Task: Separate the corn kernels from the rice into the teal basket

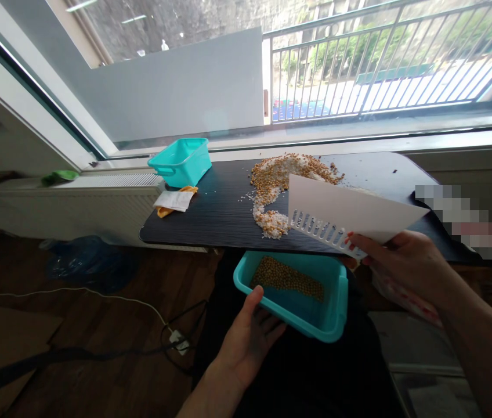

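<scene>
My left hand [248, 337] grips the near rim of a teal bin [333, 316] held below the table's front edge; a layer of tan beans [287, 277] lies in it. My right hand [396, 261] is closed on a white slotted scoop [346, 215] tilted over the black table [211, 215], its slotted edge beside a mixed pile of beans and white rice [276, 186].
A second teal bin [180, 161] stands at the table's far left corner, with a folded white and orange cloth [175, 201] in front of it. A radiator ledge lies left; cables and a plug [180, 342] are on the floor. The window is behind.
</scene>
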### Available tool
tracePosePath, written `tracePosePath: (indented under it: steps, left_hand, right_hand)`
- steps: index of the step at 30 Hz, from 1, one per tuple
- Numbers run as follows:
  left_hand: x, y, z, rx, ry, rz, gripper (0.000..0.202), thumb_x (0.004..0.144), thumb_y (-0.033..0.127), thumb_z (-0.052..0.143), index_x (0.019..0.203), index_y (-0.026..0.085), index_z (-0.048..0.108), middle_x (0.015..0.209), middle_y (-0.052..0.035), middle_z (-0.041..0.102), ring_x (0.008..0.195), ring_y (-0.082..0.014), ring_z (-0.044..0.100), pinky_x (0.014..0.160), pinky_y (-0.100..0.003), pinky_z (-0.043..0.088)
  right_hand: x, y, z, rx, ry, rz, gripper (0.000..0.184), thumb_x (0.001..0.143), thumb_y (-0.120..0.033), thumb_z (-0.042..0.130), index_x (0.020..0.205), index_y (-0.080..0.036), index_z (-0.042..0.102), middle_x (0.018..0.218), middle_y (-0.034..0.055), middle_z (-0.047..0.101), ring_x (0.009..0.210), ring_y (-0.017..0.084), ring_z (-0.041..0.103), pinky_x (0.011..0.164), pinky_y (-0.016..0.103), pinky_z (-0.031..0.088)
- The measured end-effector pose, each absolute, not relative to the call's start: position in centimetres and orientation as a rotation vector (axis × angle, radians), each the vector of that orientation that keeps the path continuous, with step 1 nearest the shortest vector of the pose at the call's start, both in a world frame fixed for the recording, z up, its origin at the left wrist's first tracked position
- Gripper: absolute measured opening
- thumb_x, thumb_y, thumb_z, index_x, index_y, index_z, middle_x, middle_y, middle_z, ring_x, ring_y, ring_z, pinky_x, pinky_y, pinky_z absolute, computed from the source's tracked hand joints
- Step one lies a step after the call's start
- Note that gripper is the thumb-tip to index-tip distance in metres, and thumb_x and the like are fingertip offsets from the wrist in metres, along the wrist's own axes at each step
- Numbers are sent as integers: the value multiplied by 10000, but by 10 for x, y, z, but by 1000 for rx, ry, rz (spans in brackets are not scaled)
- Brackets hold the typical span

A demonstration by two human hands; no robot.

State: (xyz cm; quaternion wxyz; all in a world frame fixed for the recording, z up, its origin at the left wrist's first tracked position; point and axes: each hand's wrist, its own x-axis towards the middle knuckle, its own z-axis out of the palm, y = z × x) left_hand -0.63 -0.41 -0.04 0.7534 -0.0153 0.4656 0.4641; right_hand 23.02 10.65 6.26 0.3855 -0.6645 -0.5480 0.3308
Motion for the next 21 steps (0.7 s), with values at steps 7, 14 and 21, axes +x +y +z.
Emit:
tracePosePath:
  steps: [7,14,21]
  left_hand:
    - [-7,-6,0,-19,995,993,541,850,479,580,1288,166,530,1299,-140,606,1157,-271,595,978,-378,467]
    - [-7,-5,-2,-18,997,985,542,862,478,563,1286,140,533,1307,-149,602,1157,-269,593,1000,-383,455]
    - [-8,-5,-4,-14,982,987,547,857,481,569,1285,142,535,1314,-149,597,1159,-273,594,1001,-390,458]
  right_hand:
    - [220,115,60,-1659,-1486,863,347,513,-526,685,570,-184,686,619,56,707,592,211,623,551,312,487]
    - [231,106,60,-1712,-1539,860,379,530,-533,684,634,-170,722,646,61,717,617,231,629,556,330,491]
    - [220,110,64,-1595,-1597,845,342,573,-507,699,628,-170,724,671,61,721,681,246,661,620,337,521]
